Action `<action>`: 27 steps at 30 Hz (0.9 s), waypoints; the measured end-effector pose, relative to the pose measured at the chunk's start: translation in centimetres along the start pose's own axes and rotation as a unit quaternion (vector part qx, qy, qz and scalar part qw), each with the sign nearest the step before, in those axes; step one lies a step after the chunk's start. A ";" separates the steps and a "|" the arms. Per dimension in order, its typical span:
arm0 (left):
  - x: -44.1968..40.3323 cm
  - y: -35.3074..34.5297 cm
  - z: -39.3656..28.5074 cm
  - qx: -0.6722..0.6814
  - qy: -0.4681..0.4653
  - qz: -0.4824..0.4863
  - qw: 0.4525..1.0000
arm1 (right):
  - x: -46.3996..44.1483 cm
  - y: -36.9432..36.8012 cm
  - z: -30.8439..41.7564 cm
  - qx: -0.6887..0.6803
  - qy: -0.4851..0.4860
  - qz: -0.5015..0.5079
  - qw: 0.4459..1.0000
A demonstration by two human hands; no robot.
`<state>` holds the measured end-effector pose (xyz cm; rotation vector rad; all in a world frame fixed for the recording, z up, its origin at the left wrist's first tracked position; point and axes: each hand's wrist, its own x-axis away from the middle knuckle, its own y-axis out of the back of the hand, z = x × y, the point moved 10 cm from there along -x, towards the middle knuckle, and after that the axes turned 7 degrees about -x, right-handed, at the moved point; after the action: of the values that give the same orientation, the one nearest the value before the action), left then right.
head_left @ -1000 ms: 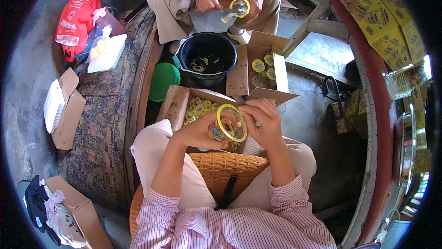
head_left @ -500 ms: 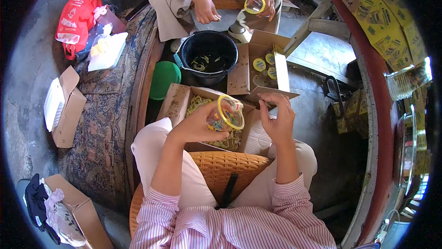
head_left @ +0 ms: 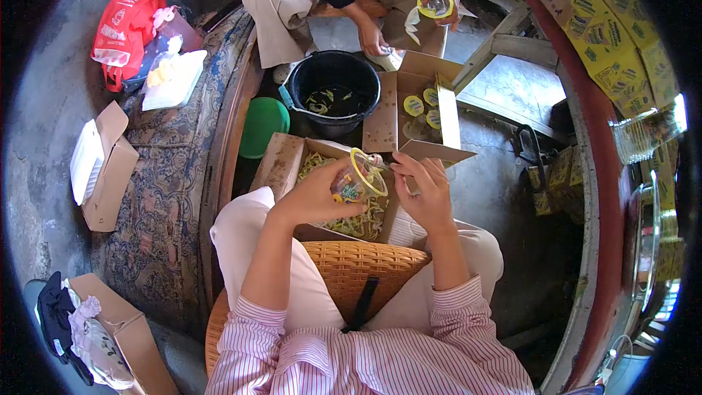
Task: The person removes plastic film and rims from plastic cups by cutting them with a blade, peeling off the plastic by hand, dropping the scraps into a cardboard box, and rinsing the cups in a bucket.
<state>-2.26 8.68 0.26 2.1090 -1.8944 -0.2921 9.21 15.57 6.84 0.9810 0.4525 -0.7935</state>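
Note:
My left hand (head_left: pixel 313 196) is closed around a clear plastic cup (head_left: pixel 352 189) with a yellow rim and coloured print, tilted with its mouth to the upper right. Close to that rim, my right hand (head_left: pixel 425 192) has its thumb and forefinger pinched together; what lies between them is too small to make out. A pale, shiny bit shows at the rim beside those fingertips. Below both hands, between my knees, an open cardboard box (head_left: pixel 269 168) holds many thin yellow strips (head_left: pixel 362 225).
Opposite sits a person whose hand (head_left: pixel 452 9) holds a yellow-rimmed cup (head_left: pixel 436 5). A black bucket (head_left: pixel 333 121) with scraps inside stands between us, beside a green lid (head_left: pixel 263 128). Another carton (head_left: pixel 379 114) contains several sealed cups (head_left: pixel 414 106). A wooden frame (head_left: pixel 585 198) runs along the right.
My right hand has moved left to the cup's rim, and the cup has turned slightly. The other person's cup has shifted right, with a yellowish strip now hanging beside it; their other hand has lowered.

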 end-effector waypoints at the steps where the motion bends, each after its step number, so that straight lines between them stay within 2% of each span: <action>1: 0.0 -0.1 0.0 0.009 -0.002 0.004 1.000 | 0.0 0.0 -0.1 0.004 -0.003 0.000 1.000; 6: -0.1 -0.7 0.4 0.014 0.004 0.031 0.999 | -0.1 0.2 -0.2 0.002 -0.012 -0.001 1.000; 9: -0.2 -0.5 0.3 0.040 -0.027 0.013 0.999 | -0.2 0.7 0.7 -0.022 0.006 -0.022 0.999; 12: 0.0 -0.5 -0.3 0.043 -0.022 0.017 0.999 | -0.1 0.0 0.6 -0.031 -0.005 -0.004 0.999; 15: 0.1 -0.5 0.3 0.050 0.009 0.030 0.998 | 0.0 0.0 0.2 -0.018 -0.012 -0.011 1.000; 21: 0.3 -0.4 0.1 0.081 0.011 0.035 0.996 | 0.1 0.3 0.3 -0.021 -0.015 -0.030 0.999; 24: 0.5 -0.5 0.3 0.101 0.032 0.036 0.994 | 0.4 0.0 0.9 0.024 0.023 -0.020 0.999; 27: 0.4 -0.2 -0.2 0.074 0.005 0.030 0.997 | 0.5 -0.1 1.9 0.049 0.065 -0.022 0.996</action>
<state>-1.93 8.28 0.35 2.1357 -2.0273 -0.1311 9.40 13.65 7.40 1.1216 0.5541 -0.8002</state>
